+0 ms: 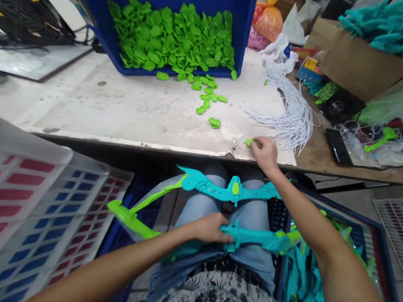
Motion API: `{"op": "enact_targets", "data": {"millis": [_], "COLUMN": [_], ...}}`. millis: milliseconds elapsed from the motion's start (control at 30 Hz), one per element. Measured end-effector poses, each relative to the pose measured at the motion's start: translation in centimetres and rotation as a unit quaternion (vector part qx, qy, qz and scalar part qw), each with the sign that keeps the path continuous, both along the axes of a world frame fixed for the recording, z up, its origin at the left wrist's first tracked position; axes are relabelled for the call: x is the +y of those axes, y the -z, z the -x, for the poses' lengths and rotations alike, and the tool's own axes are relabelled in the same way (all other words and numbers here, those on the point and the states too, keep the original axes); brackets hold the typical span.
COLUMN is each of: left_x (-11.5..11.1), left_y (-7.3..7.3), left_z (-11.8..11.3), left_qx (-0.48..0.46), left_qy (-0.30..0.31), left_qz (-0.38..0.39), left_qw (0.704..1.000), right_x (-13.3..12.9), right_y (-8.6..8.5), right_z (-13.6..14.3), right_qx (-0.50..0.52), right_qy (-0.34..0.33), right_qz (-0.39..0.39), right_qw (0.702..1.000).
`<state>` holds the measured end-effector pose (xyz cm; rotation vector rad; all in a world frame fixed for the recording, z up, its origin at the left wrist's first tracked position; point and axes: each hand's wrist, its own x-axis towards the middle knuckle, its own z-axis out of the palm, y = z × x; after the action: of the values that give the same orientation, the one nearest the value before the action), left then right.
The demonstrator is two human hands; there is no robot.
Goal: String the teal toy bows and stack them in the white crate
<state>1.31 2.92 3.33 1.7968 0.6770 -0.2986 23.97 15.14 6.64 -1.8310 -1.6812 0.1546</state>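
Across my lap lies a turquoise and lime-green toy bow [255, 238], and my left hand [212, 228] is wrapped around its middle. Part of that bow is hidden under the hand and forearm. Another toy bow [208, 189] rests over my knees, with a lime-green insert [235, 188] at its centre. At the table's front edge, my right hand [266, 152] pinches a small green plastic piece [248, 142]. A similar loose piece [214, 122] lies a little to its left on the white tabletop [138, 109].
A blue bin [245, 42] tipped toward me holds many green pieces, some spilled out. White strings [295, 112] lie to the right. A cardboard box [362, 61] of turquoise parts stands behind. Crates [44, 203] flank my left; a bin [384, 258] of bow parts sits right.
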Motion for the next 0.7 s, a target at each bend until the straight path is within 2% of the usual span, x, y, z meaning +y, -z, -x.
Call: {"op": "enact_targets", "data": {"millis": [67, 133, 233, 300, 367, 433, 533, 700], "left_x": [0.7, 1.1, 1.3, 1.4, 1.5, 1.6, 1.7, 2.1], "left_y": [1.3, 2.3, 2.8, 2.7, 2.4, 2.2, 2.1, 1.8], "left_z": [-0.3, -0.5, -0.4, -0.4, -0.3, -0.3, -0.3, -0.2], "left_qx": [-0.007, -0.023, -0.035, -0.033, -0.030, -0.028, -0.026, -0.030], "left_qy": [-0.012, -0.025, -0.036, -0.040, -0.048, -0.060, -0.065, -0.059], "left_qz": [0.030, 0.054, 0.076, 0.076, 0.079, 0.082, 0.086, 0.085], "left_qw": [0.999, 0.998, 0.996, 0.996, 0.995, 0.994, 0.994, 0.994], "right_x": [-1.3, -2.0, -1.9, -1.4, -0.8, -0.5, -0.6, -0.4], "right_y": [-0.2, -0.8, -2.2, -3.0, -3.4, -3.6, -3.5, -3.3], "right_z": [-1.0, -2.1, -3.5, -4.1, -4.4, -4.4, -4.3, -4.4], "right_qx": [-0.062, -0.089, -0.103, -0.116, -0.147, -0.192, -0.244, -0.204], "right_qy": [0.007, -0.024, -0.178, -0.295, -0.355, -0.360, -0.335, -0.361], "right_qz": [-0.009, -0.021, -0.036, 0.009, 0.065, 0.089, 0.082, 0.044], "right_qw": [0.998, 0.995, 0.978, 0.948, 0.921, 0.909, 0.906, 0.909]}}
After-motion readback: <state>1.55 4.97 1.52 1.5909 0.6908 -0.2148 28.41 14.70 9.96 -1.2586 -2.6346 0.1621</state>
